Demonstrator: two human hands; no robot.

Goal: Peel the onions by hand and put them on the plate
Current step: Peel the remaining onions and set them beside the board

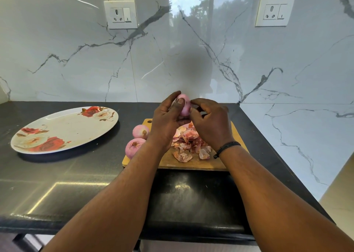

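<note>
My left hand (166,121) grips a pale pink onion (184,106) held up above the wooden cutting board (183,162). My right hand (208,123) pinches at the onion's right side with thumb and fingertips. Two more pink onions lie at the board's left edge, one (140,131) behind the other (133,146). A heap of onion skins (189,143) lies on the board under my hands. The white oval plate (63,131) with red rose prints sits to the left on the counter, with nothing on it.
The black counter (76,184) runs from the marble wall to the near edge. Marble walls (287,129) close in behind and on the right. Two wall sockets (121,15) (274,11) sit high on the back wall.
</note>
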